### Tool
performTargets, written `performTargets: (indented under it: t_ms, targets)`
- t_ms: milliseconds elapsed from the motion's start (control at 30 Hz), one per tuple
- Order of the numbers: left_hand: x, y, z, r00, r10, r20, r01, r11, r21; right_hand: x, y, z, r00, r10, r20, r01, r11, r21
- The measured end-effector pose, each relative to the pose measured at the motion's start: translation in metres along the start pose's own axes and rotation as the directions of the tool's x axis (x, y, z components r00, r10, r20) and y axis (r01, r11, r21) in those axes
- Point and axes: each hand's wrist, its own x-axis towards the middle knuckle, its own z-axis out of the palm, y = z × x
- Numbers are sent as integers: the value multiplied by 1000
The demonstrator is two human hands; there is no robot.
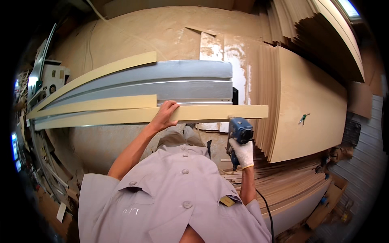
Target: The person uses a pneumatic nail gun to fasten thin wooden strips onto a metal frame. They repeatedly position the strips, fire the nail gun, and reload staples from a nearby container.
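Observation:
A long pale wooden strip runs left to right in front of me. It lies along the near edge of a grey metal-topped bench, and its right end sticks out beyond the bench. My bare left hand is closed over the strip near its middle. In a white knit glove, my right hand grips a blue handheld power tool, whose exact kind I cannot make out. The tool's head is at the strip's near edge, close to the right end; the contact point is hidden.
Two more pale strips, a far one and a nearer one, lie on the bench. At right stands a stack of large panels with a small green-handled item on top. A black cord trails at lower right. A white machine is at far left.

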Motion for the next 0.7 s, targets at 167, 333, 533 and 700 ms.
performTargets:
  t_ms: [167, 333, 533, 700]
  targets:
    - [0, -1, 4, 1000, -4, 3, 4, 1000, -22, -16, 6, 58, 988, -57, 141, 91, 964, -249]
    - [0, 1, 1, 1000, -14, 10, 15, 999, -39, -9, 18, 62, 974, -185, 130, 219, 914, -342]
    - [2, 4, 1, 1000, -11, 2, 11, 1000, -18, -8, 9, 28, 996, -85, 0, 84, 988, -131]
    - [2, 5, 0, 1000, -23, 12, 23, 1000, -19, -7, 2, 10, 995, -71, -68, 64, 994, -92]
